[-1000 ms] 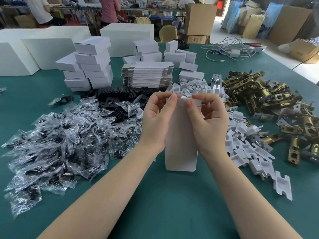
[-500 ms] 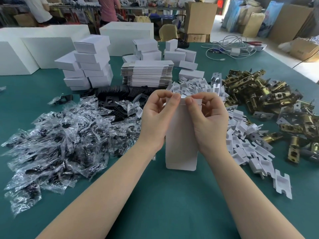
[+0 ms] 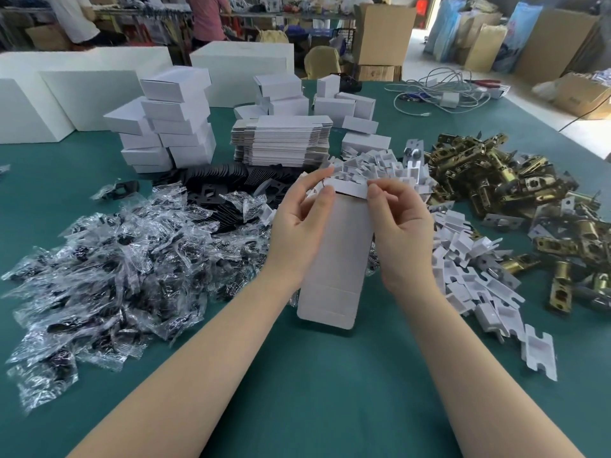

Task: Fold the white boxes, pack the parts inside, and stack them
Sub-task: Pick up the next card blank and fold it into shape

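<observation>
box blank: flat white carton blank (image 3: 334,259), held upright at frame centre above the green surface (image 3: 314,391).
left grip: left hand (image 3: 299,226) pinched on the top-left edge.
right grip: right hand (image 3: 401,233) pinched on the top flap (image 3: 347,190), which is bent over.
handling: judged light, thin, easily creased; best held at edges and score lines.
finished boxes: stack (image 3: 168,123), upper left.

Green table (image 3: 297,391) under bagged parts (image 3: 109,269), brass latches (image 3: 496,180), white inserts (image 3: 469,276), stacked boxes (image 3: 172,123).
</observation>
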The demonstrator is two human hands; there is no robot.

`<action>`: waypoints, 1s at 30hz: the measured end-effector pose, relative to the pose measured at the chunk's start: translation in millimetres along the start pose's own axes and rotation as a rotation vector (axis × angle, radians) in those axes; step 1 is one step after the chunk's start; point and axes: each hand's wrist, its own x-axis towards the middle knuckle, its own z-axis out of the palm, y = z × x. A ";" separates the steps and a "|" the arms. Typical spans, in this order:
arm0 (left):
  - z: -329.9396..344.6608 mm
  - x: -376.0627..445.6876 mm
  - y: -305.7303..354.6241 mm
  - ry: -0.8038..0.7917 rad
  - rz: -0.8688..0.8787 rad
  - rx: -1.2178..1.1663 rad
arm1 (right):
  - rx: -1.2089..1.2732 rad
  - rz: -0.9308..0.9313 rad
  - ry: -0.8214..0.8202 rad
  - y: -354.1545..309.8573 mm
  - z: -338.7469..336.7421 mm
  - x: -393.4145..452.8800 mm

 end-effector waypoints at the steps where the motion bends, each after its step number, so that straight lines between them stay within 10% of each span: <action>1: 0.5 0.4 -0.2 0.001 -0.026 -0.011 | -0.031 -0.008 0.008 0.6 -0.3 0.2; 30: 12.8 -6.5 6.9 0.066 0.149 -0.083 | 0.025 -0.185 0.107 -20.4 11.9 -12.6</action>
